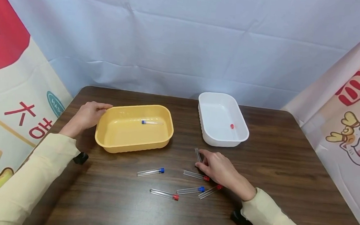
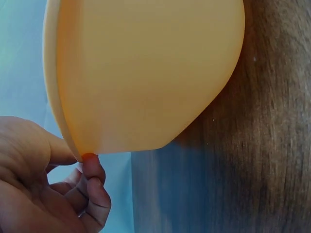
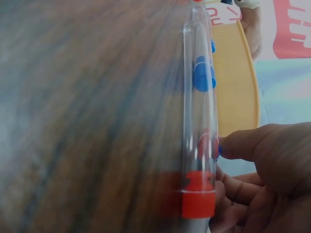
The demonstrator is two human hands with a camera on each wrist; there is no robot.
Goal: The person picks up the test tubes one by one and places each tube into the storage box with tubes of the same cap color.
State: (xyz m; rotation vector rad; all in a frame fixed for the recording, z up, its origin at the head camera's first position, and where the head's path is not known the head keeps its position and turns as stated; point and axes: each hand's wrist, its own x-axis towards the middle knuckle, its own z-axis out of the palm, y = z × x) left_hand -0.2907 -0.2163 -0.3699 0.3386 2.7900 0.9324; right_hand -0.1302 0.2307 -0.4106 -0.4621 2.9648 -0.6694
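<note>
My left hand (image 1: 88,115) pinches the rim of a yellow plastic tray (image 1: 131,150) at its far left corner; the left wrist view shows the thumb and curled fingers about that edge. Inside the tray lies a blue-capped test tube (image 1: 152,123). My right hand (image 1: 220,166) pinches a clear test tube (image 1: 197,155) just in front of a white tray (image 1: 219,142). Its cap end is mostly hidden, though a bit of blue shows by the thumb in the right wrist view. Beside this hand lie red-capped test tubes (image 1: 210,192) and blue-capped ones.
A red-capped test tube (image 1: 232,127) is in the white tray at the back right. More capped tubes (image 1: 164,194) are scattered over the front middle of the brown wooden table (image 1: 276,159). Pale cloth (image 1: 183,50) hangs behind, with printed cloth at both sides.
</note>
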